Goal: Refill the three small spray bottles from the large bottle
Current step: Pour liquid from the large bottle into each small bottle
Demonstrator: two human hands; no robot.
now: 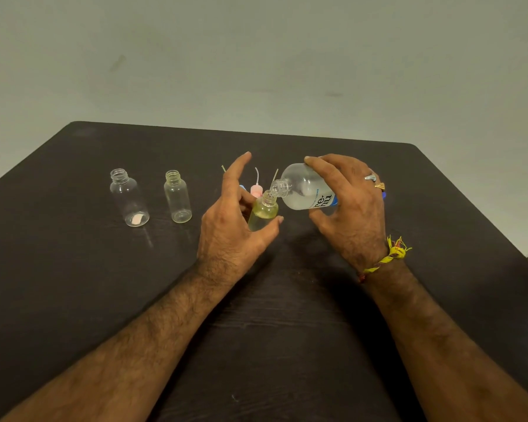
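Observation:
My right hand [352,208] grips the large clear bottle [305,188], tipped on its side with its open mouth at the neck of a small bottle [263,212]. That small bottle holds pale yellowish liquid and stands between the thumb and fingers of my left hand [230,226], index finger raised. Two more small bottles, uncapped and clear, stand to the left: one [129,197] with a pinkish patch at its base, the other [177,196] with a yellowish tint.
Spray caps with thin dip tubes [256,185] lie behind my left hand, partly hidden. The dark table [287,330] ends at a far edge just behind them; a pale wall rises beyond. Both forearms cross the near table.

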